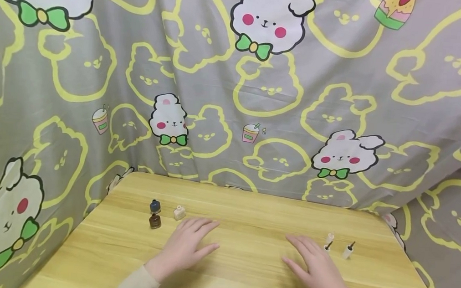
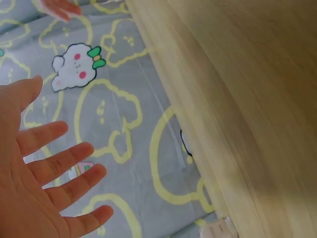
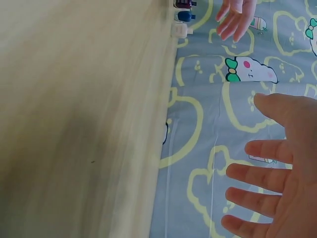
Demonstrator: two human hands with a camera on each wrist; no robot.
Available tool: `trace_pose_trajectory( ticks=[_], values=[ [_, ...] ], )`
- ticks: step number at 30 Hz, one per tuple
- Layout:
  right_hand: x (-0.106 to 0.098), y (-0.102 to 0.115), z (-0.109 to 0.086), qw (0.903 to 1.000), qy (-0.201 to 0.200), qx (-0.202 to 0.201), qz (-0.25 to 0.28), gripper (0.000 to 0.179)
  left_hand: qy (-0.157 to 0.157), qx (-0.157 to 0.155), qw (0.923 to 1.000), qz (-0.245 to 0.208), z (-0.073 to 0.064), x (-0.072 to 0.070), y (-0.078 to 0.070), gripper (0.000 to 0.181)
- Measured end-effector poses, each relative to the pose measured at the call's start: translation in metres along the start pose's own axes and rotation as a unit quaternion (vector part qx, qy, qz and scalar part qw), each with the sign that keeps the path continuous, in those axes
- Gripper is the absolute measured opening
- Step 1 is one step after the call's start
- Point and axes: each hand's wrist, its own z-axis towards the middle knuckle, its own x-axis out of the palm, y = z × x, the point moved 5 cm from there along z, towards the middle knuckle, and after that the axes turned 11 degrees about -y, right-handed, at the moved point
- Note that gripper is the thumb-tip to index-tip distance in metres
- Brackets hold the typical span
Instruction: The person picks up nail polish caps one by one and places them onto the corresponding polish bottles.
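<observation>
My left hand [image 1: 184, 245] hovers over the left half of the table with its fingers extended, holding nothing. Close by its fingertips stands a pale capless nail polish bottle [image 1: 179, 212]. Further left are a dark blue bottle [image 1: 155, 206] and a dark brown-red one [image 1: 155, 221], also with bare necks. My right hand [image 1: 318, 270] is stretched out over the right half, its fingers spread apart in the right wrist view. Just right of it are a white cap with a dark brush [image 1: 348, 251] pointing up and another small white piece [image 1: 330, 238] with a dark stem, too small to make out fully.
The wooden table [image 1: 247, 237] is ringed by a grey curtain [image 1: 215, 83] with cartoon rabbits, hanging behind its far edge and at both sides. Between the hands lies bare wood grain.
</observation>
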Motion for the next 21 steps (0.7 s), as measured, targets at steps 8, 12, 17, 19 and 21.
trace_pose_trajectory(
  ticks=[8, 12, 17, 19, 21],
  values=[
    [-0.016, -0.008, -0.013, 0.999, -0.045, -0.004, 0.002, 0.053, -0.103, 0.032, 0.9937, -0.031, -0.007, -0.016, 0.017, 0.045],
    [-0.02, -0.013, -0.019, 0.9981, -0.054, 0.021, 0.02, 0.052, -0.139, 0.044, 0.9874, -0.06, -0.01, -0.023, 0.027, 0.033],
    [-0.024, -0.02, -0.027, 0.9947, -0.079, 0.044, 0.05, 0.047, -0.163, 0.039, 0.9822, -0.084, -0.014, -0.03, 0.042, 0.019],
    [-0.025, -0.023, -0.028, 0.9922, -0.092, 0.054, 0.066, 0.045, -0.175, 0.03, 0.9801, -0.09, -0.016, -0.033, 0.048, 0.018],
    [-0.025, -0.027, -0.03, 0.989, -0.102, 0.068, 0.082, 0.043, -0.183, 0.015, 0.978, -0.099, -0.018, -0.035, 0.055, 0.017]
  ],
)
